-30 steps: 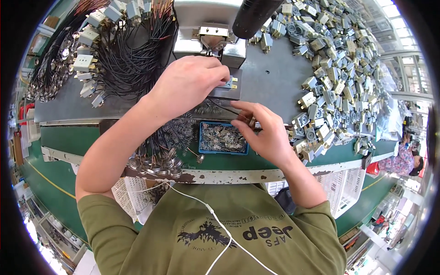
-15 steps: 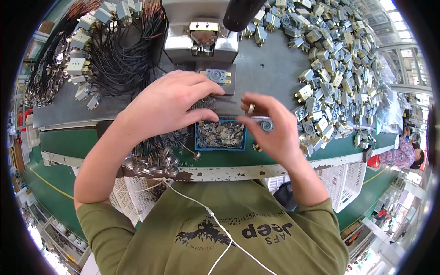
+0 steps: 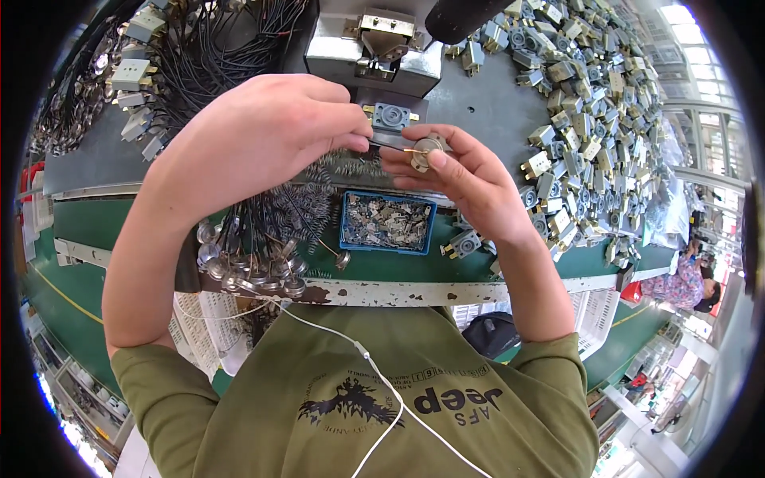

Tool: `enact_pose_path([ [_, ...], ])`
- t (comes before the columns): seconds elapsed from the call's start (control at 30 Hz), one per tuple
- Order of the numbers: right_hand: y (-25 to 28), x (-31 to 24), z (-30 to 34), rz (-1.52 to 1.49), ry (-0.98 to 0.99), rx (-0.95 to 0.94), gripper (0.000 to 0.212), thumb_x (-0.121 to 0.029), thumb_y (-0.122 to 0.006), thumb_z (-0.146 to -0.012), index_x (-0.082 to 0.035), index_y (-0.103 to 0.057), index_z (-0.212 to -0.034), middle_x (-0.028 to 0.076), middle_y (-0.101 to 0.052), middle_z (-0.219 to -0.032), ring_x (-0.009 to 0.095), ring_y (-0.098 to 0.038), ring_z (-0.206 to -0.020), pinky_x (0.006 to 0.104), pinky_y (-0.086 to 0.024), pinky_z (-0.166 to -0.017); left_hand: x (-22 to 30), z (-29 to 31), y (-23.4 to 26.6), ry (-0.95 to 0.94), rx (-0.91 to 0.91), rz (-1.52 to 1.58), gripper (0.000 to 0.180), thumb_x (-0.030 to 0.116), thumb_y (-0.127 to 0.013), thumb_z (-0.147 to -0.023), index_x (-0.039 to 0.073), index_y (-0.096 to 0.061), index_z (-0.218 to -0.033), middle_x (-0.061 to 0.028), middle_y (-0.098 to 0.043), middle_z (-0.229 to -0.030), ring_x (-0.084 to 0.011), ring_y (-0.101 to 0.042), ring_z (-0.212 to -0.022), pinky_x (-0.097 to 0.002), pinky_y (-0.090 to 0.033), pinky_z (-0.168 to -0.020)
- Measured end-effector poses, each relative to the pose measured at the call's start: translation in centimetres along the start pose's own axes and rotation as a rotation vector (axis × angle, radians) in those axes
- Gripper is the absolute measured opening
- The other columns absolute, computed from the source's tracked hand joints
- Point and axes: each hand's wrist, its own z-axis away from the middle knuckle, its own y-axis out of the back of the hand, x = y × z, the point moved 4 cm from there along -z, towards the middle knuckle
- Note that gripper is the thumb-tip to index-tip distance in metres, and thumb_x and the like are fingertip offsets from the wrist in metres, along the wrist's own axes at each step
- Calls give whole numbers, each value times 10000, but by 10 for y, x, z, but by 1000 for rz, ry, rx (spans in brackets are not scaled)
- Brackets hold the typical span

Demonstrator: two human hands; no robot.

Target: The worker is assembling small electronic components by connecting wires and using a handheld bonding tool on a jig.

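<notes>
My right hand [image 3: 482, 191] holds a round metal disc part [image 3: 425, 153] upright between thumb and fingers. A short black wire [image 3: 386, 145] with a copper-coloured end runs from that part to my left hand [image 3: 271, 131], whose thumb and forefinger are pinched on it. Just beyond my fingers, a grey plastic block with brass prongs [image 3: 391, 117] sits in front of the metal press fixture [image 3: 381, 52]. Below my hands stands a blue tray [image 3: 343, 227] of small metal pieces. Thin coil springs [image 3: 299, 209] lie beside it, partly under my left forearm.
Many grey and cream blocks [image 3: 570, 135] are heaped at the right. Bundled black wires [image 3: 199, 68] lie at the far left. Round metal parts on wires [image 3: 263, 267] hang near the front edge. A black cylinder [image 3: 462, 17] overhangs the fixture. Another person [image 3: 677, 285] sits far right.
Both hands have come together above the tray. My left hand now pinches the wire, and the round metal part shows face-on in my right. The view has shifted slightly.
</notes>
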Motion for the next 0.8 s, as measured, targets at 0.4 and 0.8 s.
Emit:
enact_pose_path([
  [0.4,-21,-8,4,534,595,617,342,22,-619,-1017,59,-565,-1352,165,-718,-1222,188,-701,-1057,320,-557,-961,-1,9,-19,141,98,154,153,193,-699,-929,55,-715,-994,-129,-704,-895,-346,-688,-862,-437,-551,-746],
  [0.8,-26,-38,-12,188,425,235,145,2,-629,-976,43,-683,-1104,128,-754,-1113,209,-724,-1018,335,-560,-935,-4,18,-20,82,189,298,93,75,-736,-852,68,-696,-935,-88,-650,-835,-283,-655,-819,-396,-534,-785],
])
